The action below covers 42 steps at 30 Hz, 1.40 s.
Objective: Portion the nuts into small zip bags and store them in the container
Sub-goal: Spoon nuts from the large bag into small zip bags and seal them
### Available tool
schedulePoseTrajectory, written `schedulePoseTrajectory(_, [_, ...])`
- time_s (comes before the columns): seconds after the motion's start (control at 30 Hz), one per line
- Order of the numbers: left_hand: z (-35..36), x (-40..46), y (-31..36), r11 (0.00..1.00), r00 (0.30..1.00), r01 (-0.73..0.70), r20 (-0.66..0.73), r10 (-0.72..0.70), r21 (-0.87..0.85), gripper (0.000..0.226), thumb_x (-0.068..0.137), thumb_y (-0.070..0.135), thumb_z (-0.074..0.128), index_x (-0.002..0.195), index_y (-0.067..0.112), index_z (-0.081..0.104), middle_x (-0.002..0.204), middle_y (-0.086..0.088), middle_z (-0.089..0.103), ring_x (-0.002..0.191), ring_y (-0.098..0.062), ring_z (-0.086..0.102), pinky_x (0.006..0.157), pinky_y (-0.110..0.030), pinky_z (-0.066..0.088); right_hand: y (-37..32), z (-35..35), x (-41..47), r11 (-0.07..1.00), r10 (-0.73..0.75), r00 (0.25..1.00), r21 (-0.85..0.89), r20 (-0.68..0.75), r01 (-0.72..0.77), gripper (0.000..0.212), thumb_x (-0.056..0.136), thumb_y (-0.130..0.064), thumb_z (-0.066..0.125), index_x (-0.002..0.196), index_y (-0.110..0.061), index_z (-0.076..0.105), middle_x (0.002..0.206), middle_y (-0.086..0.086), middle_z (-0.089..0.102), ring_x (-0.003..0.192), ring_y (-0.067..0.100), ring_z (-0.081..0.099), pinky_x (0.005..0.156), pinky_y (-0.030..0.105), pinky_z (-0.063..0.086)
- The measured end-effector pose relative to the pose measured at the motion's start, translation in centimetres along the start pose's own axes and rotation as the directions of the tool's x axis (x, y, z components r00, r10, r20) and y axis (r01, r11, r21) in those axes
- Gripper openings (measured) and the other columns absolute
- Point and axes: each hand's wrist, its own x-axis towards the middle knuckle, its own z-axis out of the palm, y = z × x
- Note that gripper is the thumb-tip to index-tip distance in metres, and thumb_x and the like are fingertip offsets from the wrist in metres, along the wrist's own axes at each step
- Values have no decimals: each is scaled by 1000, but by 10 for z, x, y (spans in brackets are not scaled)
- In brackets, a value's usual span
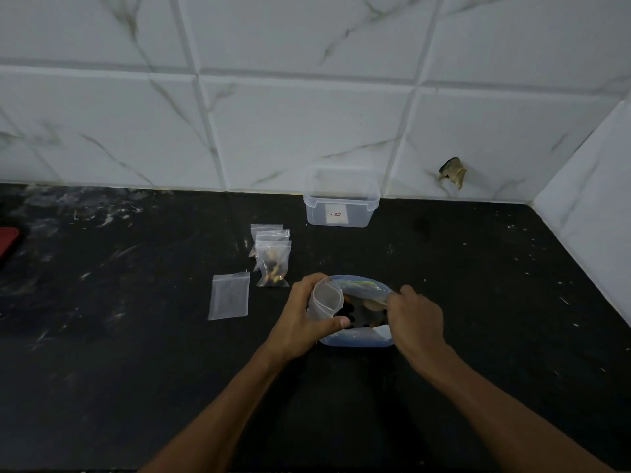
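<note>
My left hand (304,315) grips a small clear zip bag (324,298) with its mouth held open, right beside a larger blue-edged bag of mixed nuts (358,336) on the black counter. My right hand (413,319) reaches into that nut bag with fingers curled; what the fingertips hold is hidden. Three filled small bags (273,257) lie stacked just beyond my left hand. One flat unfilled small bag (228,297) lies to their left. A clear lidless plastic container (341,209) stands against the tiled wall.
The black counter (136,353) runs to a tiled wall behind and a side wall at the right. A red object (8,240) shows at the far left edge. A hole in the tile (452,172) is right of the container.
</note>
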Motion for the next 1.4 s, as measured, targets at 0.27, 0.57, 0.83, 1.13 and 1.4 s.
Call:
schedulePoseTrajectory(0.27, [2,2,-4,1000,1000,9,15,-10,7,72,65,50,81,126,45,44,131,4,51,121,-9,53,101,-43,49,-18,20,10,967,91,992,229,92,-110,22,97,-23,54,116,-15,60,116,3,63,106,16,61,89,29,47])
schedulePoseTrajectory(0.57, [3,1,-2,1000,1000,4,-3,-4,4,70,65,48,82,125,45,46,130,6,52,121,-11,54,102,-46,48,-30,29,17,816,80,970,544,231,-197,22,95,-19,52,82,-20,70,83,-2,68,81,12,64,76,29,52])
schedulePoseTrajectory(0.83, [-3,0,6,999,999,36,-40,-37,-24,68,65,45,78,125,43,45,121,23,53,115,2,54,96,-30,51,0,2,29,652,125,880,631,458,-421,17,88,-7,60,86,-11,76,88,6,69,72,15,62,63,29,53])
schedulePoseTrajectory(1.13, [-4,8,27,997,985,9,-171,3,74,64,76,24,83,120,43,41,115,27,49,107,17,48,79,-9,44,35,-49,7,425,34,875,786,483,-450,12,92,-9,60,89,-8,72,71,6,62,54,9,47,45,19,35])
schedulePoseTrajectory(1.4, [10,20,36,983,987,32,-160,-3,179,76,70,32,85,130,35,39,122,13,52,114,-7,53,95,-33,51,42,-113,4,451,-6,943,842,334,-296,11,91,-17,63,87,-12,73,73,2,63,58,8,48,47,18,38])
